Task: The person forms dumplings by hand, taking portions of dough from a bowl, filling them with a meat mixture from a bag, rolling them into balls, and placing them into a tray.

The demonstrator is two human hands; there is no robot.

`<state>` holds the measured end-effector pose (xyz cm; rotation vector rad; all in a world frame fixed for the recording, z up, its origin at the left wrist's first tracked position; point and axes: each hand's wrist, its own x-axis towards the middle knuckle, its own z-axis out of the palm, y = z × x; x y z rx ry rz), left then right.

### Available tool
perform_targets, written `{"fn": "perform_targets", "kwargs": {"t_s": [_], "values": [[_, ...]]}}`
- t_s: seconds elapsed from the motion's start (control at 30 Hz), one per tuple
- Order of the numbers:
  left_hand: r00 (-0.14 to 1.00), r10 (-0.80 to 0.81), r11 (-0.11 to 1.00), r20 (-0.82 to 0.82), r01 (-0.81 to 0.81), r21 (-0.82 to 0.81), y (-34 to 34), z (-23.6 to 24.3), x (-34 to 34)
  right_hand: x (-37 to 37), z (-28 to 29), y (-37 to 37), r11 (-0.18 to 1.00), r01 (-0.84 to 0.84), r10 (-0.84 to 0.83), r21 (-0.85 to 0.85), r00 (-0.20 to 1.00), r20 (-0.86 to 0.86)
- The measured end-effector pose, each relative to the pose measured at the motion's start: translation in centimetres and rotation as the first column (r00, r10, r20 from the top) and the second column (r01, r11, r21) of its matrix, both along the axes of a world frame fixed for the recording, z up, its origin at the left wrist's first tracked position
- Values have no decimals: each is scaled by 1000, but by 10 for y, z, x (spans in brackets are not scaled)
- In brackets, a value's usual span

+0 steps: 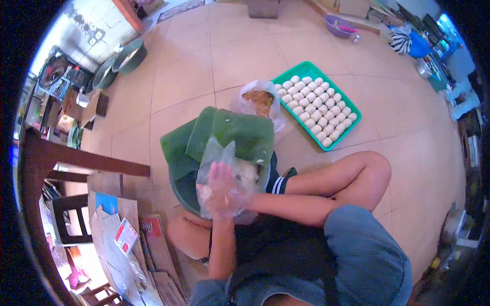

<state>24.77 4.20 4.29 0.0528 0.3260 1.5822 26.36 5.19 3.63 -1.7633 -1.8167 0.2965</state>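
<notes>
Has, at the left of the frame, a dark wooden beam (97,158), two round green basins (138,62) at upper left and flattened cardboard (120,239) at lower left. Sits cross-legged on the tiled floor (418,173), with a tub (184,195) just left of centre, partly covered by broad green leaves (245,132). Holds the left hand (220,184) out flat over the tub, fingers straight toward the top of the frame, and presses it together with the right hand (236,201), crossing from the right, both in clear plastic (217,149). Cannot tell how the right fingers lie or what is between the palms. Has white dough (248,171) in the tub, just right of the fingers; above centre, a plastic bag (277,115) of brown crumbs (260,102); right beside it, a green tray (306,70) bearing rows of small white dough balls (316,109); at upper right, a purple basin (337,29).
</notes>
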Motion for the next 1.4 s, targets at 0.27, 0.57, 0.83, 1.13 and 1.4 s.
{"fn": "perform_targets", "kwargs": {"t_s": [0.27, 0.57, 0.83, 1.13, 1.4], "values": [[973, 217, 976, 72, -214, -50, -5, -5, -57, 47, 40, 52, 781, -624, 462, 27, 549, -697], [875, 386, 844, -293, -463, -270, -4, 9, -69, 81, 67, 26, 889, -458, 331, 5, 634, -699], [993, -111, 976, 51, 99, 193, -22, 43, -30, 45, 64, 1, 532, -821, 845, 206, 501, -185], [887, 304, 915, -347, -374, -153, -20, 5, -16, 29, -17, 33, 719, -655, 565, -232, 745, -354], [972, 235, 968, -5, -233, 94, -15, -5, -92, 62, 84, 9, 711, -703, 516, 13, 510, -689]]}}
